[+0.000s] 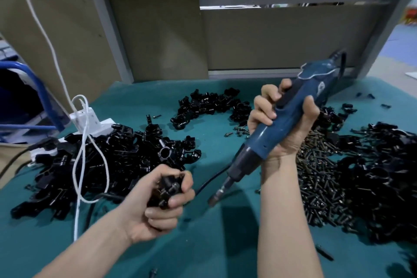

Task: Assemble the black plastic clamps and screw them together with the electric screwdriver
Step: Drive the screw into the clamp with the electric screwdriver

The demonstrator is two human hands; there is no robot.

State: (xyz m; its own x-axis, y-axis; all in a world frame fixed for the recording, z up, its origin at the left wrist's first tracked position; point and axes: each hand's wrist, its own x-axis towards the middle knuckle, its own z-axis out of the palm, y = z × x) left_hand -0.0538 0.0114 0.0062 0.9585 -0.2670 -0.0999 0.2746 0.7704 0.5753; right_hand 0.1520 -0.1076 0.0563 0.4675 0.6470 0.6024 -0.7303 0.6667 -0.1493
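Worktop [214, 244] under teal cloth, with a heap of loose black clamp parts [108, 158] toward its left edge and a heap of dark screws [320, 178] toward its right. Electric screwdriver [282, 119], gripped around the body by the right hand [291, 135], slants down-left. Left hand [158, 210] clenches a black plastic clamp [168, 187] near the front edge. The bit [217, 194] hangs just right of the clamp, apart, with nothing between.

Bare forearms [284, 221], bare left grip [162, 206] and right grip [285, 126], fingernails [272, 115] short and plain.
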